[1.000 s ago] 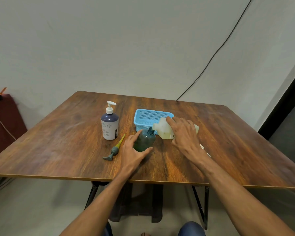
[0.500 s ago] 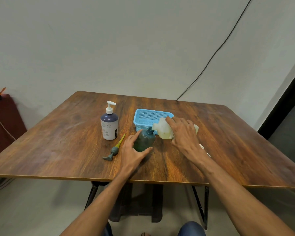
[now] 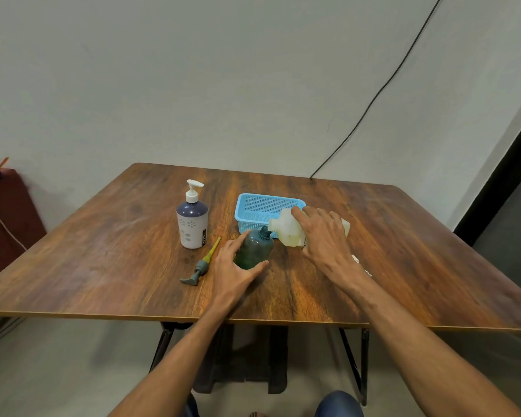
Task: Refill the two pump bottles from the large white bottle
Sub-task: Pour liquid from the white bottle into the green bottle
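Observation:
A dark green bottle [image 3: 254, 247] stands upright mid-table with its pump removed; my left hand [image 3: 234, 267] holds it from the near side between thumb and fingers. My right hand [image 3: 324, 239] grips the large white bottle [image 3: 288, 231], which is tipped on its side with its neck at the green bottle's mouth. The removed grey pump with a yellow tube [image 3: 202, 264] lies on the table left of the green bottle. A second pump bottle [image 3: 192, 222], white with a dark blue top and white pump, stands upright further left.
A light blue mesh basket [image 3: 260, 207] sits just behind the two bottles. A small white object [image 3: 356, 260] lies by my right wrist. The wooden table [image 3: 103, 251] has its front edge near me. A black cable [image 3: 373, 99] runs down the wall.

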Available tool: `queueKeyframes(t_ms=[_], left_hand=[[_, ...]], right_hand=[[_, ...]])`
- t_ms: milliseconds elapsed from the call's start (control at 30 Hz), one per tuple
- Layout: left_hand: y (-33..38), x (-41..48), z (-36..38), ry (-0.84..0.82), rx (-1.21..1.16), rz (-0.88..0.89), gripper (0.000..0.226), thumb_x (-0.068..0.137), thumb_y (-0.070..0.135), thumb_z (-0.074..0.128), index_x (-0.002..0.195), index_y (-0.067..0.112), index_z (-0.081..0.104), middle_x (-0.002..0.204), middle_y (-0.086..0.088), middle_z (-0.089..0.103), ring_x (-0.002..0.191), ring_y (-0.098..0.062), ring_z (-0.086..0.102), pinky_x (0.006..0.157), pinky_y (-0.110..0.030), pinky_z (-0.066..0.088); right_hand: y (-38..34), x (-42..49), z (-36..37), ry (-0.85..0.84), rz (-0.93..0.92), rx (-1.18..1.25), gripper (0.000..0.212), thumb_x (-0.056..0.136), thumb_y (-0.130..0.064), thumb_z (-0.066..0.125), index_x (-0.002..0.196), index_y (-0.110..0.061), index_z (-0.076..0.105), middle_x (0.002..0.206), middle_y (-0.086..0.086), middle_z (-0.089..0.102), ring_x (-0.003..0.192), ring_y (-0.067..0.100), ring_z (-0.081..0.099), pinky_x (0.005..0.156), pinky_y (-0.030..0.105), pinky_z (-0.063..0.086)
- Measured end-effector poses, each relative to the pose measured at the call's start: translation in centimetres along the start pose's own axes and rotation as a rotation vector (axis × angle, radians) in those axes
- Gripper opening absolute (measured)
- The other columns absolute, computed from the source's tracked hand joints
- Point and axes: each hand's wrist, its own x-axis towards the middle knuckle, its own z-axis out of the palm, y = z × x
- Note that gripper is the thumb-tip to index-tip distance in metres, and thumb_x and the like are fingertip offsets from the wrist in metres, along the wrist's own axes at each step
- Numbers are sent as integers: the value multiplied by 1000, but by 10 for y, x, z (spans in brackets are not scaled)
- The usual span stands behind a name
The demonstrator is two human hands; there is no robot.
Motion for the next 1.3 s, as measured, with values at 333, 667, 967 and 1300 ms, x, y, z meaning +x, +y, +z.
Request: queueKeyframes(t_ms=[333,667,967,1300], left_hand=[[0,1,-1,0,2,-3,88,70,61,77,147,32,48,133,9,57,122,-6,53,105,-42,51],[1,1,-1,-1,16,5,85,71,59,80,146,34,48,130,10,58,120,-4,54,103,-42,51],[1,1,-1,6,14,10,87,69,63,77,146,34,49,131,10,58,122,-6,54,104,-42,51],[0,1,0,4,24,7,83,73,53,82,147,33,48,131,9,58,121,-6,54,103,-42,51]], right_hand=[[-1,1,1,0,0,-7,73,76,-20,82,139,-23,47,138,12,59,121,34,57,103,56,40],[1,2,2,24,-13,-21,74,71,-20,84,134,-24,46,128,12,63,112,34,61,96,53,44],[1,1,2,35,-16,-32,75,67,-18,85,131,-24,48,123,12,65,106,35,62,92,52,45],[1,1,0,29,-14,-35,72,71,-17,83,134,-24,48,128,12,63,111,34,60,96,53,43]])
